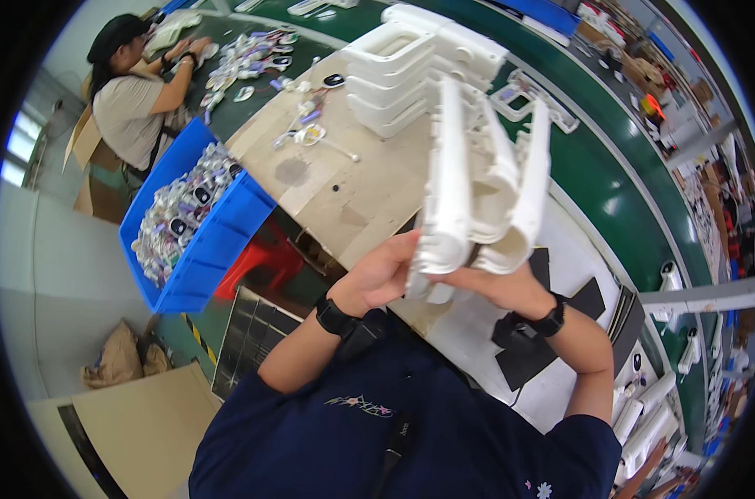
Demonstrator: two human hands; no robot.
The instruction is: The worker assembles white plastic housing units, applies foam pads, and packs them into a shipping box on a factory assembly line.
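Note:
Both my hands hold a group of long white plastic housings (450, 183), raised on end above the table's near edge. My left hand (384, 273) grips the lower left side, its fingertips partly hidden behind the plastic. Across the lower right end, my right hand (504, 291) has its thumb laid over the plastic, with the other fingers out of sight. Hollow, rounded channels open toward me. Just beyond stands a stack of similar white housings (390, 83) with oblong openings.
Left of the cardboard-topped table (311, 183) is a blue bin (202, 266) full of small parts. Small wired parts (311, 133) lie on the cardboard. Black sheets (535, 358) lie to the right. A co-worker (136, 100) handles parts at the far left.

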